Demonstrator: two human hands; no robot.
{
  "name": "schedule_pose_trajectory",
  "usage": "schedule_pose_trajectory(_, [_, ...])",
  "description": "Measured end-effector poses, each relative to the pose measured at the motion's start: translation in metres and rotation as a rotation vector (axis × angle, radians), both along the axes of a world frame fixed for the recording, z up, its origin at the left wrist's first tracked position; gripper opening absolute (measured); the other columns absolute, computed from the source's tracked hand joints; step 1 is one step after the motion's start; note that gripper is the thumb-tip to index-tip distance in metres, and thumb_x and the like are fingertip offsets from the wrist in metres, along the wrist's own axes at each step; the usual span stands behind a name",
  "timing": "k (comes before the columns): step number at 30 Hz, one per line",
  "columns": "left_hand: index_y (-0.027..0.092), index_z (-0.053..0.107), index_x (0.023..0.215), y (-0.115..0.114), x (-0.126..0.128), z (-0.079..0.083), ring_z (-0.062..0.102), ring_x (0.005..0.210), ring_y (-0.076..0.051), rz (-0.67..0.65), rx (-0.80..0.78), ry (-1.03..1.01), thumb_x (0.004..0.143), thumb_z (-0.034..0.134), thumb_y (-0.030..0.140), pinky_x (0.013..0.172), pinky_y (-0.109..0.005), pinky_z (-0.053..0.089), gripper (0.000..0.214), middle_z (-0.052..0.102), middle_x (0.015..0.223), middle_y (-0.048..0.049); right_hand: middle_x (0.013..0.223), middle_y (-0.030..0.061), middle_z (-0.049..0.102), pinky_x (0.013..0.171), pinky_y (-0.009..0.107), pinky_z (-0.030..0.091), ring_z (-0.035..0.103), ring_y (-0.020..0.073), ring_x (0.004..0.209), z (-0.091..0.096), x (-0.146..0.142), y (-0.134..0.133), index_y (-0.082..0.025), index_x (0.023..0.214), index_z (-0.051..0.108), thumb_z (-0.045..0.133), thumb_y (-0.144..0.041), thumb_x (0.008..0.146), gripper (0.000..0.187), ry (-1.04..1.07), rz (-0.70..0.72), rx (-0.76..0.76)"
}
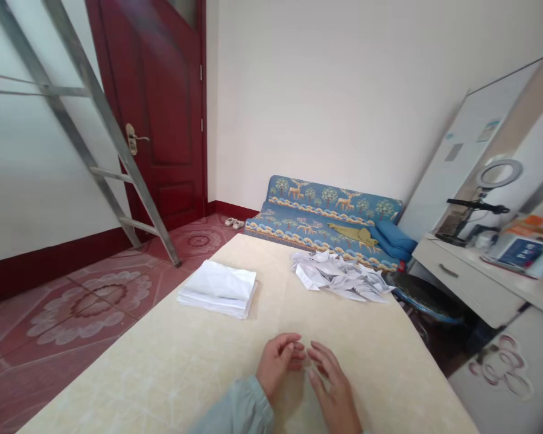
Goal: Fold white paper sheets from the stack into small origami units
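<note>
Stack of white sheets, paper heap beyond left hand, right hand, both loosely cupped; sofa behind.

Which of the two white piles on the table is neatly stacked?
The left one, the stack of white sheets: its layers lie flat, while the heap of paper pieces on the right is jumbled.

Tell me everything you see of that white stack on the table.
The white stack lies flat near the left edge of the cream table, roughly rectangular, its thin layers slightly uneven at the front and right. It looks like paper or cloth; I can't tell which. Only the table touches it; the left hand is apart.
</note>
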State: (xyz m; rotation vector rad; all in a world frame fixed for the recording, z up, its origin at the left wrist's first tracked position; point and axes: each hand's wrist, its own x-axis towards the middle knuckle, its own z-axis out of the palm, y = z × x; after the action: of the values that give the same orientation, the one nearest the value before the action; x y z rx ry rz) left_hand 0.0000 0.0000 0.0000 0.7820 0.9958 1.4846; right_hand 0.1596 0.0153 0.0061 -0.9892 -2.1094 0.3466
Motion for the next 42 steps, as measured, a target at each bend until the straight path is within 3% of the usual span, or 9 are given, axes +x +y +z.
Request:
schedule_pose_trajectory(4, [0.018,0.065,0.1,-0.011,-0.046,0.017,0.064,0.091,-0.022,0.254,0.18,0.469,0.084,0.049,0.032,0.076,-0.036,0.053,0.026,0.067,0.1,-0.0102,0.117,0.0112,0.062,0.092,0.035,0.051,0.06,0.0229,0.108,-0.024,-0.016,0.003,-0.02,0.103,0.068,0.049,-0.028,0.082,0.029,-0.023,0.067,-0.022])
schedule_pose_trajectory(9, [0.024,0.064,0.106,-0.015,-0.138,0.052,0.052,0.116,-0.022,0.658,0.332,1.104,0.085,0.045,0.021,0.102,-0.041,0.039,0.029,0.064,0.112,-0.0059,0.113,0.0107,0.064,0.09,0.032,0.052,0.062,0.0217,0.105,-0.026,-0.001,0.008,-0.02,0.095,0.071,0.047,-0.031,0.085,0.028,-0.04,0.136,-0.096])
schedule_pose_trajectory(11, [0.024,0.061,0.113,-0.011,-0.167,0.059,0.044,0.124,-0.024,0.643,0.294,1.26,0.085,0.049,0.027,0.105,-0.042,0.035,0.031,0.062,0.117,-0.006,0.111,0.0104,0.065,0.089,0.033,0.052,0.062,0.0222,0.104,-0.022,-0.002,0.008,-0.021,0.094,0.071,0.046,-0.033,0.085,0.029,-0.019,0.113,-0.116])
schedule_pose_trajectory(14, [0.023,0.052,0.125,-0.002,-0.19,0.058,0.031,0.133,-0.03,0.463,0.231,1.423,0.077,0.061,0.041,0.11,-0.05,0.023,0.053,0.052,0.132,-0.0091,0.108,0.0101,0.067,0.088,0.035,0.053,0.063,0.0233,0.101,-0.018,-0.006,0.007,-0.021,0.089,0.072,0.047,-0.037,0.084,0.03,0.023,0.08,-0.139])
schedule_pose_trajectory(19, [0.024,0.059,0.117,0.004,-0.188,0.032,0.044,0.125,-0.031,0.205,0.112,1.462,0.072,0.063,0.05,0.107,-0.052,0.023,0.052,0.054,0.129,-0.013,0.107,0.0101,0.067,0.089,0.036,0.053,0.064,0.0234,0.1,-0.015,-0.007,0.005,-0.021,0.088,0.072,0.048,-0.038,0.084,0.03,0.058,0.065,-0.189])
schedule_pose_trajectory(23, [0.023,0.064,0.101,0.005,-0.175,0.022,0.045,0.122,-0.032,0.317,0.043,1.482,0.068,0.065,0.054,0.105,-0.055,0.022,0.045,0.058,0.123,-0.0117,0.108,0.0096,0.066,0.091,0.037,0.051,0.063,0.0233,0.101,-0.014,-0.005,0.003,-0.021,0.088,0.071,0.047,-0.038,0.085,0.029,0.063,0.057,-0.215])
schedule_pose_trajectory(28, [0.02,0.058,0.09,0.008,-0.158,0.028,0.057,0.093,-0.026,0.424,-0.019,1.515,0.066,0.065,0.053,0.099,-0.053,0.027,0.041,0.06,0.098,-0.0074,0.11,0.0099,0.065,0.094,0.04,0.049,0.061,0.024,0.103,-0.013,-0.006,0.001,-0.021,0.088,0.071,0.047,-0.039,0.085,0.03,0.066,0.049,-0.244])
schedule_pose_trajectory(33, [0.019,0.053,0.086,0.009,-0.146,0.031,0.054,0.097,-0.026,0.493,-0.094,1.552,0.069,0.065,0.04,0.1,-0.054,0.023,0.029,0.056,0.099,-0.0065,0.11,0.0099,0.065,0.093,0.039,0.049,0.061,0.0239,0.103,-0.009,-0.007,-0.001,-0.021,0.089,0.071,0.047,-0.038,0.085,0.03,0.072,0.055,-0.261])
schedule_pose_trajectory(42, [0.02,0.057,0.082,0.011,-0.145,0.029,0.047,0.117,-0.03,0.546,-0.043,1.451,0.074,0.056,0.027,0.101,-0.056,0.022,0.01,0.059,0.109,-0.0086,0.111,0.0094,0.064,0.092,0.039,0.05,0.06,0.0239,0.104,-0.006,-0.006,-0.003,-0.021,0.09,0.07,0.047,-0.038,0.085,0.029,0.077,0.053,-0.271])
